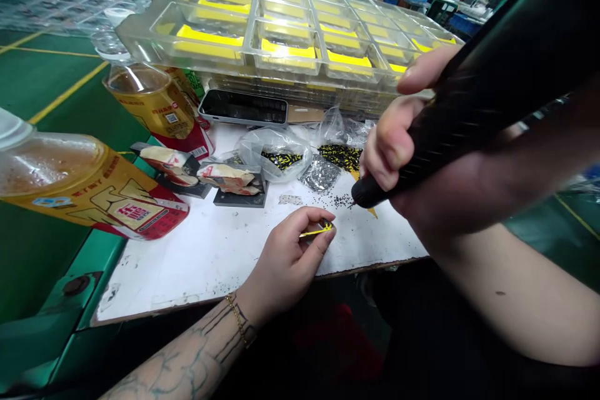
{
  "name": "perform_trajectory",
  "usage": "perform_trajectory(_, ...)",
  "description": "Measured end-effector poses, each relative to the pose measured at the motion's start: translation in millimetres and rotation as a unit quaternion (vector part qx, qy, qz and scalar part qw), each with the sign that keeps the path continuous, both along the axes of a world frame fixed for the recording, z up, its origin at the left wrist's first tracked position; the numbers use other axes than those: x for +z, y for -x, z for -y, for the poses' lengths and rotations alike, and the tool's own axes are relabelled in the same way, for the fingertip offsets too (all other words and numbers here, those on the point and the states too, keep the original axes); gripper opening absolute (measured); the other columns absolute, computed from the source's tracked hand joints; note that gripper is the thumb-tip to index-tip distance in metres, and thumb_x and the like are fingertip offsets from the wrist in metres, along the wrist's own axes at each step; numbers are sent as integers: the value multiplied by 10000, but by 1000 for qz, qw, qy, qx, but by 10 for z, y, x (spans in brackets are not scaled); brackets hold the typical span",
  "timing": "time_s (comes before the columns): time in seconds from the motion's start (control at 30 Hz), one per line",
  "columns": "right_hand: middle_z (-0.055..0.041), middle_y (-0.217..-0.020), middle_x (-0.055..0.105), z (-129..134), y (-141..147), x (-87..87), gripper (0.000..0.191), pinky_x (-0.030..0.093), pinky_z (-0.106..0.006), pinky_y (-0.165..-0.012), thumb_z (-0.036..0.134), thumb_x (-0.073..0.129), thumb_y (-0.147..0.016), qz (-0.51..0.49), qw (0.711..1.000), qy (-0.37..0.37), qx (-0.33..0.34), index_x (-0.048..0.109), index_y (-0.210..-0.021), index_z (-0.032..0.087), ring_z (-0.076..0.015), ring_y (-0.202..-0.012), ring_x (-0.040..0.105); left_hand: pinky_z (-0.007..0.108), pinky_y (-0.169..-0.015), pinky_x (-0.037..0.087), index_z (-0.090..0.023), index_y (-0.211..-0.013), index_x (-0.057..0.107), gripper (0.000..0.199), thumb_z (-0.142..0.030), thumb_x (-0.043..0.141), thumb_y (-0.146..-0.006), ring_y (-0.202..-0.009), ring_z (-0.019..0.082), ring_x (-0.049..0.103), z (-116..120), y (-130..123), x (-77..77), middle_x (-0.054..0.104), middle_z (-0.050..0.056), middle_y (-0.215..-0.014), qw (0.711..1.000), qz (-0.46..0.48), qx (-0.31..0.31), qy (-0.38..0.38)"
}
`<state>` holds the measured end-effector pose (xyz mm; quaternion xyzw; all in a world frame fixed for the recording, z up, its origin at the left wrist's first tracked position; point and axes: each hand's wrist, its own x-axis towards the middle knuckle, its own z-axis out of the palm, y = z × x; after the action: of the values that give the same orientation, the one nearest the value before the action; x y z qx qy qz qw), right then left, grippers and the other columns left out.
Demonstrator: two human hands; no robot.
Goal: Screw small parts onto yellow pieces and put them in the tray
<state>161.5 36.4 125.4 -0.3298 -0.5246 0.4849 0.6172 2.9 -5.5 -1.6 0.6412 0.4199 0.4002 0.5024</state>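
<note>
My left hand (290, 253) is closed in a pinch on a small yellow and black part (317, 231) above the front of the white work surface (210, 256). My right hand (390, 140) wraps round a large black electric screwdriver (462, 106), held slanted close to the camera. The screwdriver's narrow tip (363, 192) points down at a scatter of tiny black screws (343, 201); whether it touches them I cannot tell. Behind them lie a clear bag (274, 150) with black and yellow parts, a heap of black and yellow parts (340, 156) and a bag of small screws (321, 174).
Stacked clear trays (281, 69) holding yellow parts span the back. A phone (244, 106) leans in front of them. Two drink bottles (117, 184) (154, 106) stand at left, beside two dark blocks (239, 197) with taped tops. The front table edge (187, 303) runs below my left hand.
</note>
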Motion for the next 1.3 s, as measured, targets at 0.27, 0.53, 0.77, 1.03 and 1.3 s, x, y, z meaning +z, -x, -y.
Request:
perform_trajectory(0.27, 26, -475, 512, -342, -23, -597, 653, 317, -270, -352, 866, 416, -797, -67, 998, 4, 11, 595, -800, 238, -125, -351, 441, 212, -573, 467, -210, -1120, 610, 228, -357, 634, -948, -699, 113, 605, -13, -14, -41, 620, 6, -856, 993, 40, 104, 38)
perform_trajectory(0.53, 29, -502, 520, -357, 126, -652, 676, 344, -278, -374, 897, 515, -700, -51, 997, 40, 47, 595, -845, 242, -126, -374, 449, 199, -509, 471, -228, -1135, 566, 203, -362, 580, -983, -568, 85, 553, -21, -5, -79, 637, -13, -811, 992, 71, 86, 56)
perform_trajectory(0.77, 36, -505, 488, -438, 172, -808, 669, 286, -258, -340, 876, 445, -774, -50, 997, -26, 45, 601, -876, 233, -107, -366, 411, 193, -506, 474, -225, -1133, 571, 211, -356, 604, -972, -547, 75, 552, -30, -19, -70, 632, -23, -789, 989, 71, 120, 53)
perform_trajectory(1.03, 28, -510, 518, -346, 33, -684, 683, 356, -295, -394, 901, 554, -661, -8, 997, 58, 47, 596, -844, 243, -134, -380, 462, 213, -612, 494, -194, -1147, 603, 221, -315, 610, -963, -713, 112, 620, -33, -21, -28, 599, -8, -788, 995, 43, 85, 31)
perform_trajectory(1.3, 10, -445, 490, -6, 42, -81, 663, 381, -330, -373, 894, 516, -703, -47, 990, 109, 76, 549, -705, 232, -178, -381, 468, 218, -602, 522, -226, -1335, 496, 553, -262, 749, -844, -845, 153, 634, -3, -46, -44, 669, 78, -1072, 997, 40, 37, 45)
